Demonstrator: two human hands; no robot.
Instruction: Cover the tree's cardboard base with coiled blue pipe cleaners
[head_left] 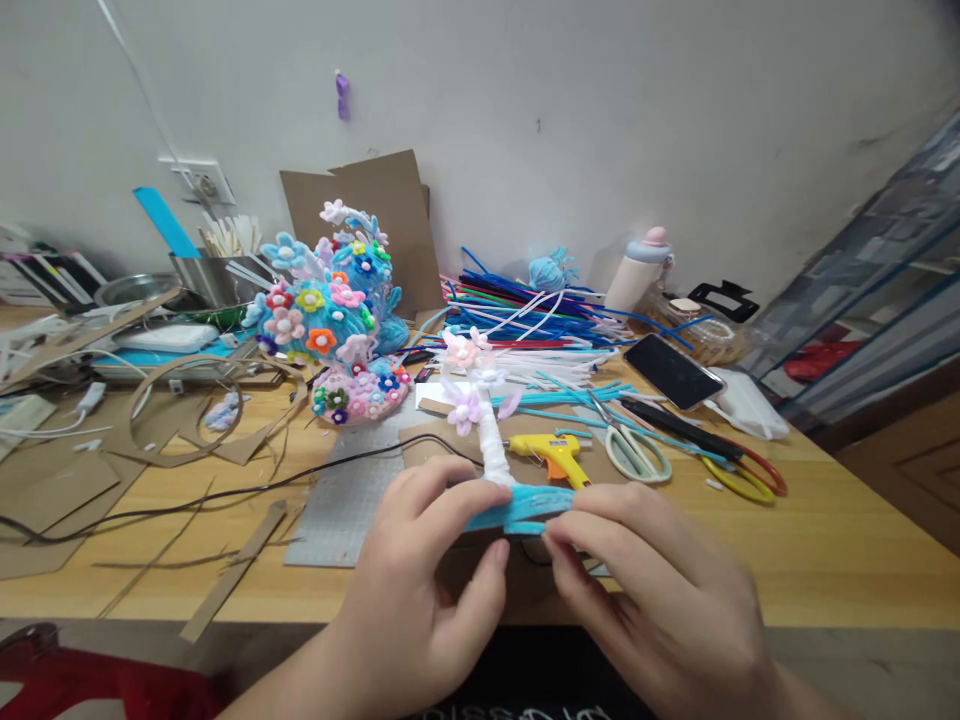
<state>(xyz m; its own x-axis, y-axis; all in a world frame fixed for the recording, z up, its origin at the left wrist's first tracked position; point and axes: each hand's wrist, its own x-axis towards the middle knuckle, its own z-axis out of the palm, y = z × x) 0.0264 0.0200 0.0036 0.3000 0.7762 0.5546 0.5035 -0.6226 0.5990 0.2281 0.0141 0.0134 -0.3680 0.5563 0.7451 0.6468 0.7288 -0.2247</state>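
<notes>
Near the table's front edge, my left hand (pixel 420 570) grips a flat base wrapped in blue pipe cleaners (pixel 536 499), fingers on top and thumb below. From that base rises a white-wrapped stem (pixel 491 440) carrying pale purple and pink pipe-cleaner flowers (pixel 463 408). My right hand (pixel 660 580) is closed at the base's right end, pinching a blue pipe cleaner (pixel 525 527) between thumb and fingers. The underside of the base is mostly hidden. Just behind the stem lies a yellow hot glue gun (pixel 551 455).
At the back left stands a blue flower-covered craft piece (pixel 322 320). Scissors (pixel 637 452), red-and-yellow-handled pliers (pixel 739 470) and a phone (pixel 673 371) lie to the right. Pipe cleaners (pixel 517 310) are heaped behind. A black cord (pixel 300 468) crosses the left side among cardboard scraps (pixel 236 570).
</notes>
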